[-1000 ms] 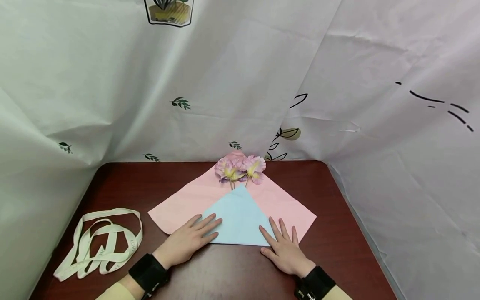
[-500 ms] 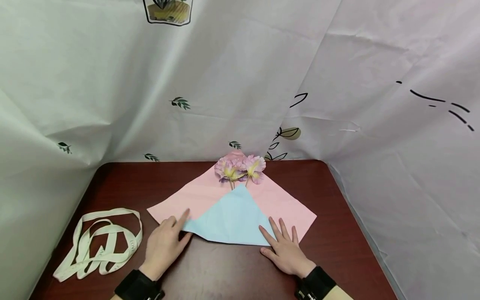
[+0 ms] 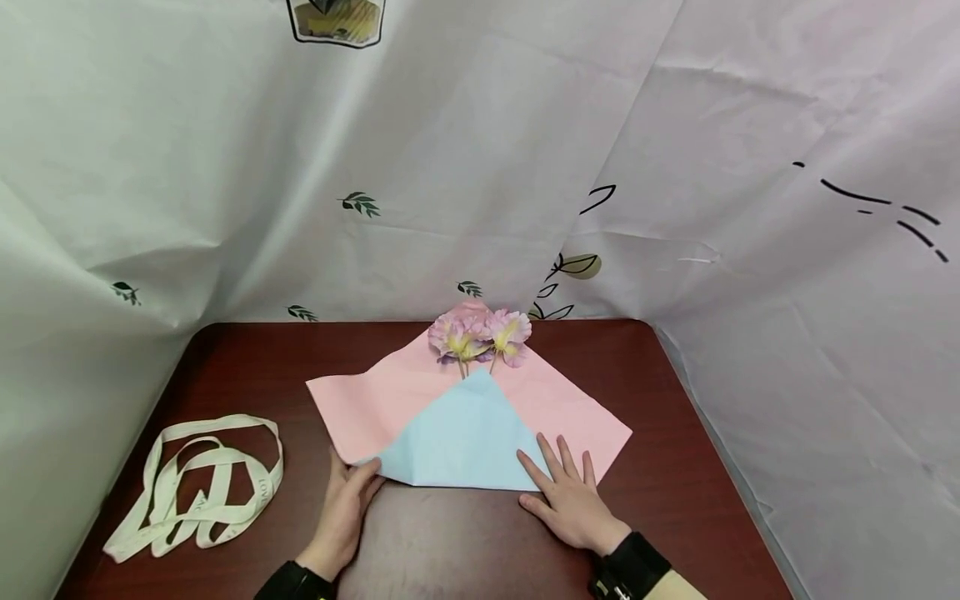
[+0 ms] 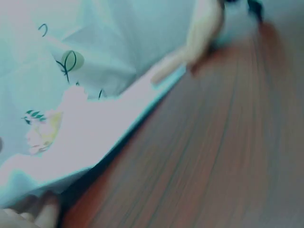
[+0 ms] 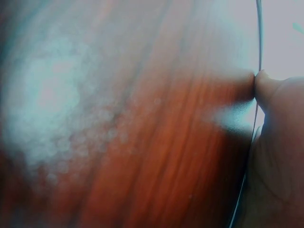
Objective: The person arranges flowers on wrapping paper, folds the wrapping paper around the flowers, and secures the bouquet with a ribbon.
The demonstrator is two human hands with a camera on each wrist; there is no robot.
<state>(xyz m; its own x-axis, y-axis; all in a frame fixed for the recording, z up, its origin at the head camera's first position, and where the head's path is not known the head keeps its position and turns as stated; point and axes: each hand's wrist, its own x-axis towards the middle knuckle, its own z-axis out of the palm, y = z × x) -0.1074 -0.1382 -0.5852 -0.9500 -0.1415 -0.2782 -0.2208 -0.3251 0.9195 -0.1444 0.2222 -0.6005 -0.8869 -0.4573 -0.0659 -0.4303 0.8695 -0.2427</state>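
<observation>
A sheet of wrapping paper, pink on one face, lies on the table with its light blue lower part folded upward. Pink-purple flowers lie on the pink face, their thin stems running under the blue point. My left hand pinches the lower left corner, thumb on top and fingers underneath. That corner is raised and bent in the head view; in the left wrist view the fingers sit under the edge. Fingers spread, my right hand presses flat on the lower right of the paper.
A loosely coiled white ribbon with printed lettering lies on the left of the dark red-brown table. A pale patterned curtain hangs behind the table and along both sides.
My left hand went from lying flat on the blue fold to pinching its left corner. The paper's left side has lifted and curled inward. The right hand stays in place.
</observation>
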